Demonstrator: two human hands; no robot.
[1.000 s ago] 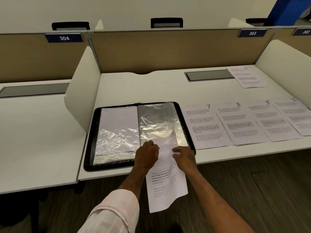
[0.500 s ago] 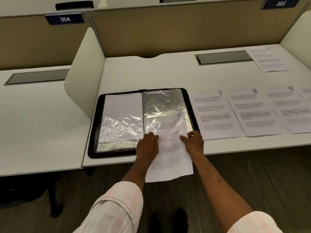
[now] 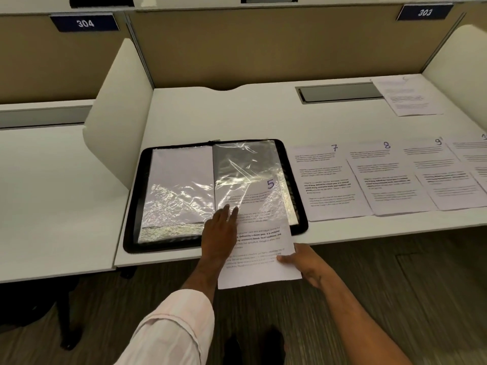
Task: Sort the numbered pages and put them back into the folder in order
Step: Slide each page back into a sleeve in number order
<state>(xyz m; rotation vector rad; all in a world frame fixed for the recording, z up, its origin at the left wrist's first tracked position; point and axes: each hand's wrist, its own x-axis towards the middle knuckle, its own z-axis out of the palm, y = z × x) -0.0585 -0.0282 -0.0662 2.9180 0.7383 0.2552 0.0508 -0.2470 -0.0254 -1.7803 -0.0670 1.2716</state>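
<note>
Left hand [image 3: 220, 233] presses straight fingers, seemingly, on the sleeve [image 3: 245, 164] mouth; right hand [image 3: 307, 262] pinches page 5 [image 3: 259, 248]. Shove crooked, it could buckle.

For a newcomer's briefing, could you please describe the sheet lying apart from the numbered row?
On the white desk under the 303 sign, look right of the grey hatch at the back. One printed sheet lies alone, unlike the overlapping front row, its number too faint to read.
</note>
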